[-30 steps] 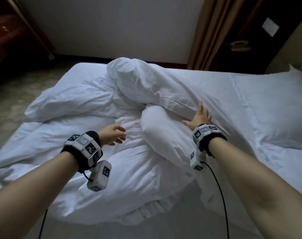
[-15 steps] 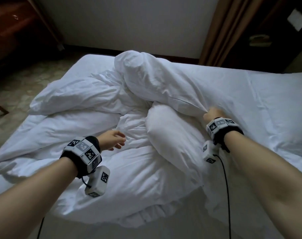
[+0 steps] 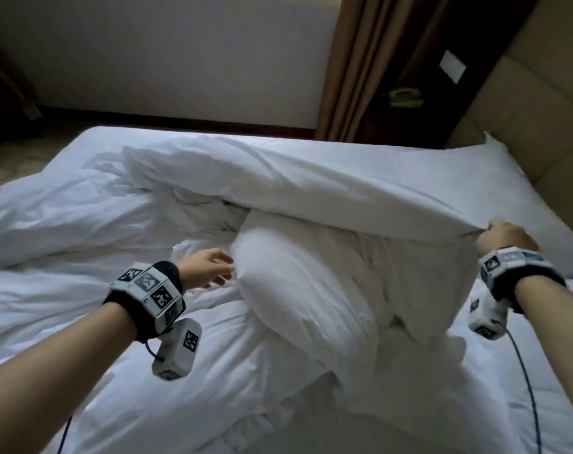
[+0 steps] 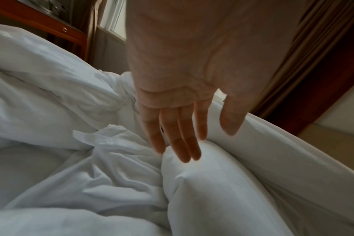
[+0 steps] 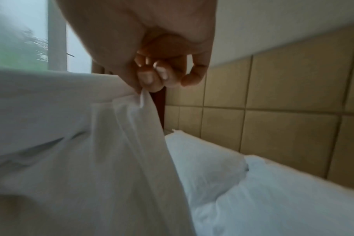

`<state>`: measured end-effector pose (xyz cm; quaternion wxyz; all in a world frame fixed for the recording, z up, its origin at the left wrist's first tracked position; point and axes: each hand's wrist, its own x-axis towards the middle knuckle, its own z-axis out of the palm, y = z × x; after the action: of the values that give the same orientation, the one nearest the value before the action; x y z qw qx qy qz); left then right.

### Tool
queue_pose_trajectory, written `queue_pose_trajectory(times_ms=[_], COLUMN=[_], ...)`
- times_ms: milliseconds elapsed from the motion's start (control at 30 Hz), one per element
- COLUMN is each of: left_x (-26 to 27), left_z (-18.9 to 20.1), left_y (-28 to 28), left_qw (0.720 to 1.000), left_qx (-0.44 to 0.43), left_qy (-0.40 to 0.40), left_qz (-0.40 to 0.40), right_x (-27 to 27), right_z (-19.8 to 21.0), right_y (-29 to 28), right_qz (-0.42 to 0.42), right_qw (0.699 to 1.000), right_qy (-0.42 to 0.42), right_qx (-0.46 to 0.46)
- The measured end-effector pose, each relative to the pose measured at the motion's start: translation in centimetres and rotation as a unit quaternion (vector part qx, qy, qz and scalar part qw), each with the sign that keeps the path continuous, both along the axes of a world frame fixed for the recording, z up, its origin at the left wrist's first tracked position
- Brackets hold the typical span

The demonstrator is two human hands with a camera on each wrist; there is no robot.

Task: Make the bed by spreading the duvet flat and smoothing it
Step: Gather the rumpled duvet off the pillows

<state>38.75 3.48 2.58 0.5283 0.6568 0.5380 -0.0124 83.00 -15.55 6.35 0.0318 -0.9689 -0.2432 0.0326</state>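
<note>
A white duvet (image 3: 311, 178) lies bunched and folded across the bed. My right hand (image 3: 498, 235) pinches its edge (image 5: 139, 95) and holds it lifted and stretched taut toward the headboard side, with cloth hanging below the grip. My left hand (image 3: 210, 268) hovers open over the crumpled middle, its straight fingers (image 4: 180, 143) just above a rounded fold of the duvet (image 4: 202, 183). Rumpled folds (image 3: 65, 217) pile up on the left part of the bed.
A white pillow (image 3: 524, 198) lies at the right by the padded beige headboard (image 3: 540, 103). Brown curtains (image 3: 360, 67) hang behind the bed, next to a dark nightstand with a phone (image 3: 404, 96). Wooden furniture (image 4: 51, 20) stands beyond the far left side.
My right hand went from lying flat on the duvet to gripping its edge, then pulled it up and to the right. The left hand barely moved.
</note>
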Motion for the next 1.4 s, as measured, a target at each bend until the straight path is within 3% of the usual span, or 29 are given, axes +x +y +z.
queue_pose_trajectory(times_ms=[167, 267, 333, 433, 533, 633, 767, 1033, 1133, 1233, 1333, 1400], left_x=[-1.2, -2.2, -2.9, -3.8, -4.0, -4.1, -4.6, -8.3, -11.0, -14.3, -18.2, -21.3], left_z=[-2.2, -4.0, -5.5, -8.1, -10.9, -13.6, -14.5, -9.0, -6.5, -3.6, -1.0, 0.3], left_y=[-1.1, -1.8, -2.0, -2.5, -3.3, -4.4, -5.5, -8.3, -9.3, -10.1, -10.9, -11.4], left_qw=[0.999, 0.998, 0.997, 0.995, 0.985, 0.982, 0.972, 0.971, 0.967, 0.97, 0.972, 0.972], left_qx=[0.007, 0.009, 0.016, 0.041, 0.061, 0.06, 0.058, -0.013, -0.014, -0.023, -0.026, -0.033], left_qy=[0.03, 0.057, 0.07, 0.086, 0.135, 0.141, 0.164, 0.078, 0.082, 0.067, 0.054, 0.05], left_qz=[0.006, 0.001, -0.006, -0.027, -0.086, -0.113, -0.16, -0.226, -0.242, -0.234, -0.228, -0.228], right_x=[-6.4, -12.6, -16.8, -22.7, -26.4, -25.7, -23.1, -20.5, -23.2, -28.7, -35.5, -39.4], right_z=[-4.4, -5.8, -7.3, -10.3, -13.5, -14.7, -13.1, -7.9, -7.0, -5.7, -5.0, -4.9], right_y=[1.0, 2.6, 3.3, 3.3, 2.9, 2.3, 1.2, -0.7, -1.3, -1.4, -1.4, -1.7], right_qz=[0.021, 0.108, 0.184, 0.277, 0.278, 0.222, 0.212, 0.114, 0.159, 0.315, 0.454, 0.483], right_qw=[0.992, 0.97, 0.95, 0.938, 0.944, 0.966, 0.974, 0.99, 0.985, 0.944, 0.859, 0.819], right_qy=[0.119, 0.211, 0.247, 0.205, 0.155, 0.115, 0.075, 0.083, 0.06, 0.072, 0.036, 0.028], right_qx=[0.023, 0.062, 0.04, -0.035, -0.084, -0.059, -0.002, -0.003, -0.005, -0.065, -0.235, -0.307])
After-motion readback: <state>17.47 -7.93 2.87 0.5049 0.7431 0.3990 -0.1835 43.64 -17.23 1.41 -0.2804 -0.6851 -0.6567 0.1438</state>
